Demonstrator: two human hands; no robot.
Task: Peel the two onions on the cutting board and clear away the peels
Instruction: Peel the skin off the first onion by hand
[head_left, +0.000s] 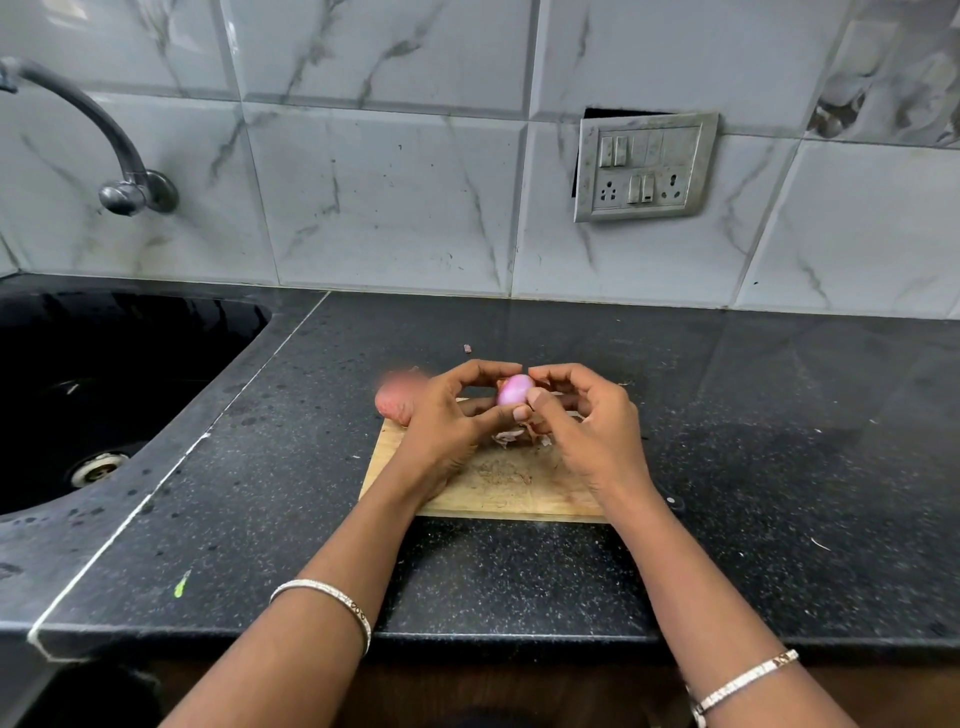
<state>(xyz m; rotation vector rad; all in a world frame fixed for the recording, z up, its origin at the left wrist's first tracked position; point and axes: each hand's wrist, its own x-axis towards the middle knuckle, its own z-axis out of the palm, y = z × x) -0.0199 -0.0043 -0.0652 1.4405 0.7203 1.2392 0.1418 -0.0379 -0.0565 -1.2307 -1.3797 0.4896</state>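
Note:
A small pink onion (514, 389), mostly bare of skin, is held above the wooden cutting board (498, 493). My left hand (447, 415) grips it from the left with fingers curled over its top. My right hand (587, 415) pinches it from the right, thumb against its front. A second onion (395, 402), still in its brown-pink skin, lies at the board's far left corner, partly hidden behind my left hand. Loose peels (511, 436) lie on the board under my hands.
The board sits on a black speckled counter (727, 441). A black sink (104, 374) with a drain is at the left, a tap (104, 135) above it. A switch and socket plate (644, 166) hangs on the tiled wall. A small scrap (467, 347) lies behind the board.

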